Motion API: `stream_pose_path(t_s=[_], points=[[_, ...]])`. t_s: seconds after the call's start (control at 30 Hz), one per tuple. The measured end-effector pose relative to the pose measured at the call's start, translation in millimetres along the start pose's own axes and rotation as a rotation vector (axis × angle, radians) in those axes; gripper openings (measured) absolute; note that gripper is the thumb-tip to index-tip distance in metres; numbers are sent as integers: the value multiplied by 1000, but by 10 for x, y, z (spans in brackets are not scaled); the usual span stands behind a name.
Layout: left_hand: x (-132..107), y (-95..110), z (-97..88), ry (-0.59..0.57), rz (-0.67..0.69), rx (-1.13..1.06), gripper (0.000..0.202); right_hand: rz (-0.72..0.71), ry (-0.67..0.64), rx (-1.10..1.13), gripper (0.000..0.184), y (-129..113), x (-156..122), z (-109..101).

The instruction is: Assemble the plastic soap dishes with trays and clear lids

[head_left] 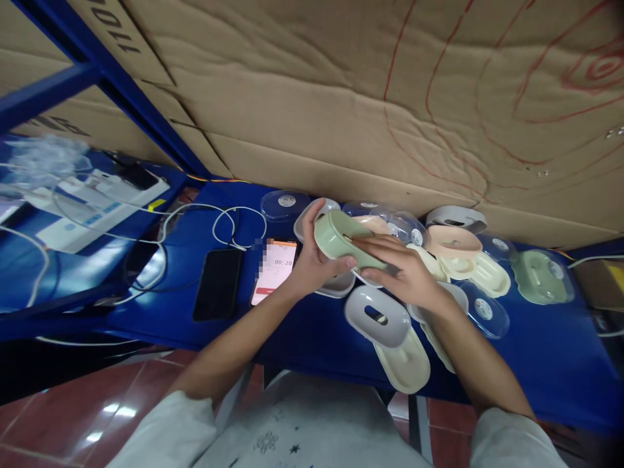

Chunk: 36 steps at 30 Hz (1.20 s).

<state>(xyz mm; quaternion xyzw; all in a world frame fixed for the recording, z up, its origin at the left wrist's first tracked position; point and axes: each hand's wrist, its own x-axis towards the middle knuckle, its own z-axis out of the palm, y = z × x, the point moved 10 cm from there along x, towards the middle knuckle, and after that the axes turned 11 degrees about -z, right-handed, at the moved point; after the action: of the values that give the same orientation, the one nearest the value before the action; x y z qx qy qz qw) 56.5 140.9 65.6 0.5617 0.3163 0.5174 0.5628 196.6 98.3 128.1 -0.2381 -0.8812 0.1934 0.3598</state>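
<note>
Between my two hands, above the blue table, is a light green oval plastic box (336,237), tilted. My left hand (312,260) wraps around its left end, thumb along the lower edge. On its right side my right hand (402,266) grips it, fingers across the upper face near a dark slot. Just below lie a grey oval cover (358,312) with a slot and a cream tray (409,367) partly under it. Around my right hand are a peach oval piece (448,240), a cream tray (490,276) and a clear lid (480,312) with a round label.
A phone with a lit timer screen (277,260) and a dark phone (218,285) lie left of my hands. White cables and a power strip (102,214) are farther left. A green box (541,276) sits at the right. Cardboard (292,97) walls the back.
</note>
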Motion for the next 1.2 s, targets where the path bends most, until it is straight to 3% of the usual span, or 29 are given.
stream_pose_path(t_s=[0.13,0.27,0.43,0.5,0.67,0.73,0.8,0.93,1.0,1.07,1.13,1.2], points=[[24,13,-60,11,-4,37,111,83,127,50,34,121,-72,-180],[86,105,-271,101,20,127,106,138,256,-216,35,221,-203,-544],[254,-18,-826,343,-33,361,109,188,5,-483,37,472,-270,-663],[317,-138,-1007,380,-77,489,115,225,-11,-549,37,482,-323,-840],[365,-347,-1200,362,-145,774,116,337,64,-643,50,31,-714,-1442],[365,-391,-1184,333,-157,826,115,378,60,-677,52,-217,-1025,-1472],[365,-380,-1138,318,-150,871,110,376,58,-676,52,-456,-1378,-1282],[285,-48,-875,331,-24,968,85,408,73,-685,54,-727,-2094,-558],[118,243,-581,322,96,998,68,512,99,-752,55,-731,-2427,-293],[-160,480,-160,241,209,999,57,620,133,-811,54,-704,-2702,-169],[-536,555,394,13,307,969,55,668,167,-820,50,-689,-2876,-159],[-1026,457,1002,-362,390,879,54,657,185,-762,49,-672,-2948,-234]])
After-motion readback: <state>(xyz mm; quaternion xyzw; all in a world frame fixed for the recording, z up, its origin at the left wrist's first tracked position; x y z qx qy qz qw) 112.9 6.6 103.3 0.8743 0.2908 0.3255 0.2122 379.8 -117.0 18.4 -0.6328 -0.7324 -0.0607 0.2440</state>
